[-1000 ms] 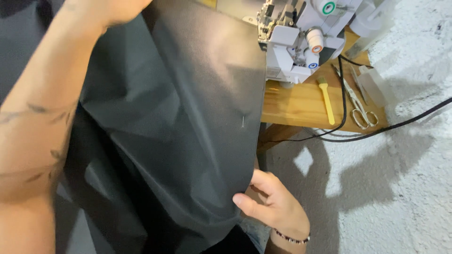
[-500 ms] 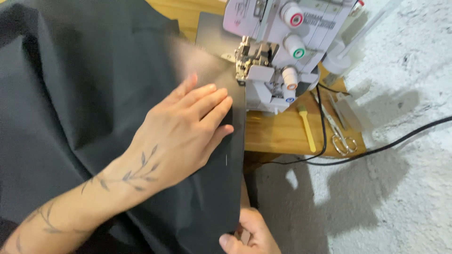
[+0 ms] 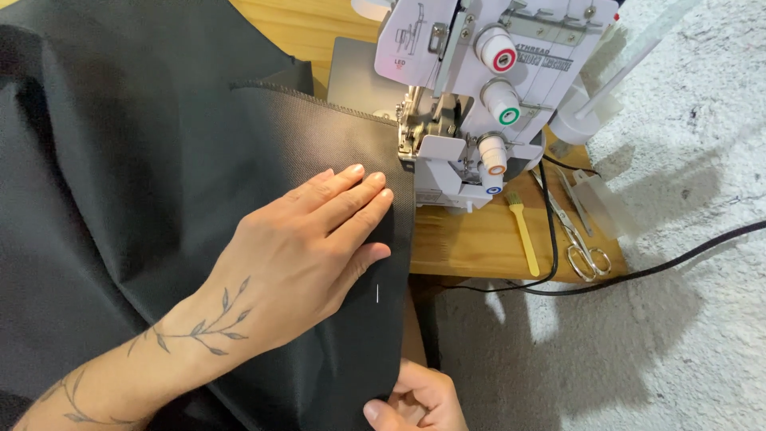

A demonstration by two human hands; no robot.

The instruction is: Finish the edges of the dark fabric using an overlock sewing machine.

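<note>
Flat beneath left hand fingers, black fabric

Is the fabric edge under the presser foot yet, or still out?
Cannot tell. Fabric edge reaches the foot; left hand presses it flat.

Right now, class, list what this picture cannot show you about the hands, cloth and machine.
- Right hand: cut by the bottom edge; its grip on the black cloth partly hidden.
- Left hand: palm hidden, flat on the cloth.
- Machine: top cut by the frame; needle too small to see.
- Table: mostly under cloth.
</note>
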